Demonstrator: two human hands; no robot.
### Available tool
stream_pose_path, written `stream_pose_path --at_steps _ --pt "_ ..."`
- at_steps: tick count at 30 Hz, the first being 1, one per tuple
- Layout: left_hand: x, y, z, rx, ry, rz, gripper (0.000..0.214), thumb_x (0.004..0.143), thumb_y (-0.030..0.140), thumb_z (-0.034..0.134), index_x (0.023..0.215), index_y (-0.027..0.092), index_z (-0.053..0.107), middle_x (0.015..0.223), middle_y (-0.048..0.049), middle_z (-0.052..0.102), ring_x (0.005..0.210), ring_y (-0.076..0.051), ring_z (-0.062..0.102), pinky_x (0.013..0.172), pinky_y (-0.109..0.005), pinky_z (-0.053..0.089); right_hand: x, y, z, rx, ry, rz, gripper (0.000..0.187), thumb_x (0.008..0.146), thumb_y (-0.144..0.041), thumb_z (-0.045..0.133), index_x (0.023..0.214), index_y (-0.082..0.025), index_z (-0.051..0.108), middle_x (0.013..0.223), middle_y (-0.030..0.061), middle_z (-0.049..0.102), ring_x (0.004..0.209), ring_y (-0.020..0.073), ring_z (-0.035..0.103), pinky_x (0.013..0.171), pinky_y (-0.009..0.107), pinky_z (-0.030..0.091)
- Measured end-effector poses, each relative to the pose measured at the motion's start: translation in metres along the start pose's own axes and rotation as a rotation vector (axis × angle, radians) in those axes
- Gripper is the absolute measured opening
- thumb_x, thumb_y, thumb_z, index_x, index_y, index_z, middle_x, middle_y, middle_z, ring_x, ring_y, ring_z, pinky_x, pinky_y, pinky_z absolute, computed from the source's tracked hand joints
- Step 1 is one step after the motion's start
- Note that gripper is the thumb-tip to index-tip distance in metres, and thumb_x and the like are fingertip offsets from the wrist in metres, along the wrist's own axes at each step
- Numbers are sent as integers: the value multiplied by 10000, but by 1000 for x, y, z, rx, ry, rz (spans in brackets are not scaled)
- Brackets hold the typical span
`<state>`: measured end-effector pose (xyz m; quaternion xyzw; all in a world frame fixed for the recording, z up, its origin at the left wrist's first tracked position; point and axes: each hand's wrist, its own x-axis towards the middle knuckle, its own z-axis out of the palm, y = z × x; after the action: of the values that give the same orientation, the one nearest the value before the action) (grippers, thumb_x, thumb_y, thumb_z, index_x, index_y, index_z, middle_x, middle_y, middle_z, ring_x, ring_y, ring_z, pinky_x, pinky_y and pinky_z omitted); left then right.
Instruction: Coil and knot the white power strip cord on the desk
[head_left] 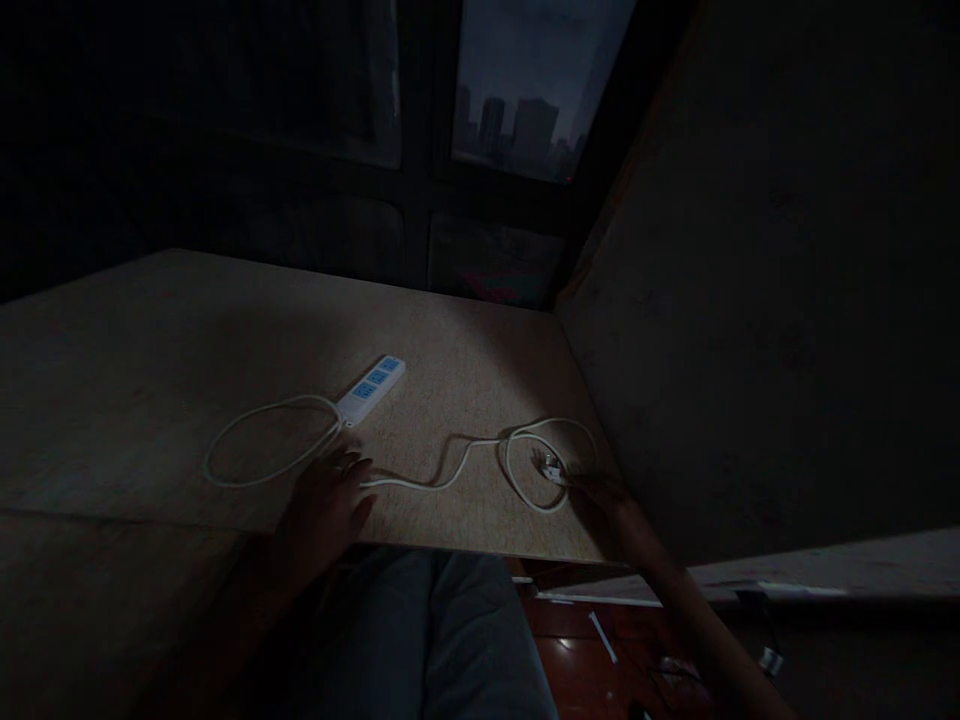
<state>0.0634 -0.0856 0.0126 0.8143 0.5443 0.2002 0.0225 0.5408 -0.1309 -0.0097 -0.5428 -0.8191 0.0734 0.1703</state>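
A white power strip with blue socket faces lies slantwise on the table. Its white cord makes a wide loop at the left, passes under my left hand and runs right into a second loop. My left hand rests at the table's front edge, fingers curled over the cord, which comes out between thumb and fingers; the palm side is hidden. At the right, my right hand pinches the cord's plug by its cord end. The plug's prongs point up and away, inside the right loop.
The pale table reaches back to a dark window. A dark wall closes off its right side. Below the front edge are my legs and a reddish floor with a thin white strip and cables. The room is dim.
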Motion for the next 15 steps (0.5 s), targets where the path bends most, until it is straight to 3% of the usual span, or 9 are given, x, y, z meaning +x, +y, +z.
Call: stream_pose_path --at_steps 4,8,12,15 --pt "21 60 25 -214 16 108 475 911 357 520 1335 143 527 1359 -159 552 1295 -273 493 1067 -438 419 -6 -14 24 77 216 4 507 851 -85 450 1334 -201 554 1295 132 598 1199 253 577 974 464 513" --pt "52 106 57 -332 -70 26 560 887 377 585 1365 105 476 1309 -212 575 1214 -282 566 998 -429 468 -6 -34 32 93 371 88 390 886 -146 458 1259 -181 569 1210 133 623 1118 247 603 938 450 518" --pt "74 115 71 -373 -162 -127 328 918 237 503 1216 126 586 1080 -164 689 997 -236 664 874 -357 496 -6 -44 23 117 403 119 295 887 -241 523 1162 -171 600 1076 124 638 985 241 623 823 396 534" --pt "80 105 66 -569 -101 -235 256 917 235 447 1062 154 643 837 -80 701 782 -183 658 757 -299 486 -9 -41 18 215 434 102 250 890 -314 530 1071 -176 632 980 104 638 894 222 626 738 344 532"
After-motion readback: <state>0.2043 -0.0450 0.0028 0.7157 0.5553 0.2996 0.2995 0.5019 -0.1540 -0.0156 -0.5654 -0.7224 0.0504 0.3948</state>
